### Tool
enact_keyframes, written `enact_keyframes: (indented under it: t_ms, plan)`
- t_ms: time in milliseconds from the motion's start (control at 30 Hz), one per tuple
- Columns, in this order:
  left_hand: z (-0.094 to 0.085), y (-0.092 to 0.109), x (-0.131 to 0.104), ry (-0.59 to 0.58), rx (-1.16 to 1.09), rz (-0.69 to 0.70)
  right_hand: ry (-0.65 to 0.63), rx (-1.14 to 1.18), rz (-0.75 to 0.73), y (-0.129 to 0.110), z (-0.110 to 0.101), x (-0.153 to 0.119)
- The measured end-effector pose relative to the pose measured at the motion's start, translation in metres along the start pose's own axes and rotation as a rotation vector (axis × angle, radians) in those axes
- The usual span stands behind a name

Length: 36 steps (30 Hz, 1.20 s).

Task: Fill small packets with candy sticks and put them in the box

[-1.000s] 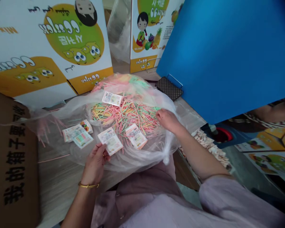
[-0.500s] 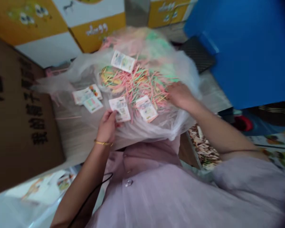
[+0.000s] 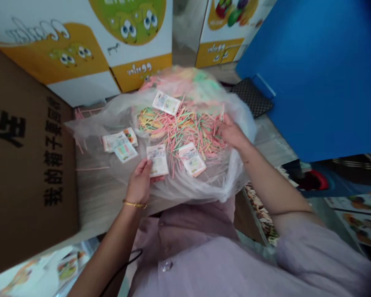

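Note:
A clear plastic bag (image 3: 200, 187) lies spread on the table, with many thin pink, green and yellow sticks (image 3: 188, 128) on it. My left hand (image 3: 139, 181) pinches the lower left edge of a printed packet (image 3: 158, 160). My right hand (image 3: 233, 131) touches the sticks at the right of the pile; its fingertips are partly hidden among them. Another packet (image 3: 192, 159) lies between my hands, one (image 3: 167, 102) rests at the top of the pile, and a few overlapping packets (image 3: 120, 144) lie at the left.
A brown carton (image 3: 27, 165) stands at the left, printed boxes (image 3: 142, 74) stand behind, and a blue panel (image 3: 324, 82) is at the right. A dark patterned object (image 3: 252, 98) lies beside the panel. The grey table (image 3: 92, 194) has its front edge near my body.
The view has tilted up, so everything appears lower. My right hand has shifted slightly over the sticks. My left hand still holds the same packet.

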<state>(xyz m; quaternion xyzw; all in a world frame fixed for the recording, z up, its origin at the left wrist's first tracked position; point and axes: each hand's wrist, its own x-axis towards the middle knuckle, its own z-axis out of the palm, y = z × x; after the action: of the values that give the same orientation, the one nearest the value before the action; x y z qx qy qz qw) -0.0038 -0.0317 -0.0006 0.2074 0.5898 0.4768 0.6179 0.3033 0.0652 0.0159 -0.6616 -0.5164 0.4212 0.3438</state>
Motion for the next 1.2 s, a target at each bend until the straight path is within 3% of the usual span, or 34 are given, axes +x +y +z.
enact_keyframes:
  t_ms: [100, 200, 367, 533, 600, 767, 933, 1033, 1200]
  plan:
    - [-0.002, 0.002, 0.001, -0.021, -0.050, 0.006, -0.047, 0.314, 0.108, -0.005, -0.001, 0.013]
    - [-0.004, 0.003, 0.003, -0.008, -0.102, 0.015, -0.122, 0.377, 0.161, -0.007, -0.005, 0.017]
    - [-0.003, 0.007, 0.005, 0.007, -0.117, -0.001, -0.191, 0.022, 0.044, -0.008, -0.006, 0.014]
    - [0.000, 0.006, 0.005, 0.028, -0.129, 0.027, 0.032, -0.736, -0.002, -0.017, -0.009, 0.006]
    - [-0.001, 0.005, 0.005, 0.037, -0.118, 0.030, 0.086, -0.907, -0.024, -0.028, -0.008, -0.003]
    - [-0.002, 0.004, 0.007, 0.019, -0.098, 0.038, 0.074, -0.949, -0.162, -0.053, 0.019, -0.021]
    - [-0.003, 0.003, 0.005, -0.034, -0.090, 0.050, -0.101, -0.975, -0.111, -0.036, 0.046, -0.011]
    - [-0.008, 0.003, 0.004, -0.024, -0.077, 0.043, -0.152, -0.942, -0.047, -0.023, 0.038, 0.001]
    - [-0.009, 0.005, 0.002, 0.008, -0.116, 0.041, -0.197, -0.843, -0.073, -0.016, 0.003, 0.008]
